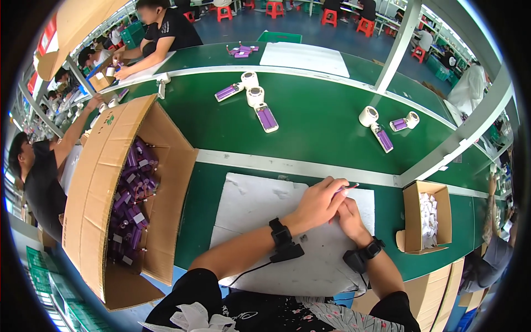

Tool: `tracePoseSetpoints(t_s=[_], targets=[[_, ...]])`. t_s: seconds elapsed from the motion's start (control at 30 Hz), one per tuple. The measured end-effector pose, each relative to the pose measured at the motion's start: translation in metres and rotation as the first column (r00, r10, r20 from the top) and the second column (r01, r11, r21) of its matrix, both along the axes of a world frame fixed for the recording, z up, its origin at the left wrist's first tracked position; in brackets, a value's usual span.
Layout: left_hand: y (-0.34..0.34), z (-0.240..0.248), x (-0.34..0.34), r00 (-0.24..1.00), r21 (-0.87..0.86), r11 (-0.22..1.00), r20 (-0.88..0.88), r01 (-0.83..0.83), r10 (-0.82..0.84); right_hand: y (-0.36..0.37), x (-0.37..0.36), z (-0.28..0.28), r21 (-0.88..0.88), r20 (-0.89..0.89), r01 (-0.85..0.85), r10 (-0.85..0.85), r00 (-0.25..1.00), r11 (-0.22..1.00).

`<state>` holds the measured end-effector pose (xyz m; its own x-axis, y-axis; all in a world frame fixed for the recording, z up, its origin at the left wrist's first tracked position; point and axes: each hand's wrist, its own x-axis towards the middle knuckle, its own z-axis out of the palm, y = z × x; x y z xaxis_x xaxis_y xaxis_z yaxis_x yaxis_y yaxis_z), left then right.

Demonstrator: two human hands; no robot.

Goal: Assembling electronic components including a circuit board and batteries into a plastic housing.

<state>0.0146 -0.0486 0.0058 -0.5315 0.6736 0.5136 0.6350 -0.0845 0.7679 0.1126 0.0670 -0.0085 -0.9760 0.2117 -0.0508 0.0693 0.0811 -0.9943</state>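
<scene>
My left hand [319, 203] is closed around a purple battery pack [341, 189]; only a sliver of it shows, with thin red lead wires sticking out past the fingers. My right hand [350, 220] meets it just to the right, fingers curled and pressed together near the same pack; what lies between them is hidden. Both hands are above the right part of a pale foam mat [254, 207]. A small grey piece [303, 238] lies on the mat beside my left wrist.
At left, a large tilted carton [94, 182] holds many purple battery packs [131, 213]. To the right stands a small carton [411, 218] of white pieces [428, 221]. White round-headed devices [255, 97] with purple packs lie on the green conveyor [315, 119], beyond a metal rail [287, 164]. Co-workers sit nearby.
</scene>
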Motion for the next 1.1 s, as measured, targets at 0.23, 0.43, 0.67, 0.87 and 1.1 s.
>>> tracePoseSetpoints(t_s=[0.23, 0.43, 0.67, 0.87, 1.1], targets=[[-0.0023, -0.0055, -0.0021, 0.997, 0.048, 0.999, 0.073, 0.007, -0.01, -0.0081, -0.0012, 0.0077, -0.018, -0.004, 0.002, -0.002, 1.0, 1.0], [-0.0011, -0.0067, -0.0009, 0.997, 0.042, 0.999, 0.08, 0.014, -0.018, -0.006, 0.0001, 0.0024, -0.04, -0.003, 0.015, -0.015, 1.0, 0.999], [-0.0004, -0.0071, -0.0013, 0.995, 0.04, 0.999, 0.101, 0.014, -0.018, -0.006, -0.0004, 0.0049, -0.039, -0.025, -0.001, 0.0, 1.0, 0.999], [-0.0016, -0.0054, -0.0006, 0.996, 0.051, 0.999, 0.089, 0.009, -0.014, -0.0066, 0.0005, 0.0057, -0.001, -0.026, -0.003, 0.003, 1.0, 1.0], [-0.0003, -0.008, -0.0016, 0.998, 0.062, 0.998, 0.063, 0.001, -0.005, -0.005, 0.0002, 0.0017, -0.033, -0.029, -0.005, 0.004, 1.0, 0.999]])
